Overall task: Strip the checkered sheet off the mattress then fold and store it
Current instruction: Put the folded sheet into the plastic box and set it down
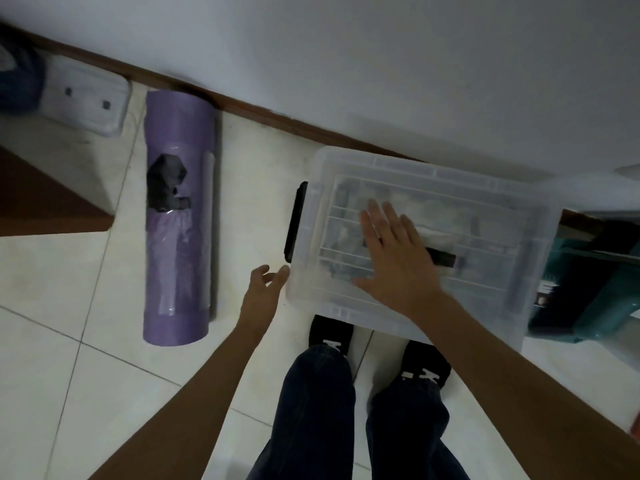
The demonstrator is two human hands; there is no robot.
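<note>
A clear plastic storage box (519, 216) with its lid on stands on the floor against the wall. Through the lid a folded grey and white cloth (446, 209) shows dimly; its pattern is too blurred to tell. My right hand (394, 254) lies flat on the lid with straight, spread fingers. My left hand (265, 289) hovers at the box's near left corner, fingers loosely spread, holding nothing. A black latch (295, 221) sits on the box's left end.
A rolled purple mat (178, 216) lies on the white tiles to the left. A brown wooden corner (48, 199) juts in at far left. A teal crate (585, 285) stands right of the box. My two black shoes (330, 332) are close to the box's front.
</note>
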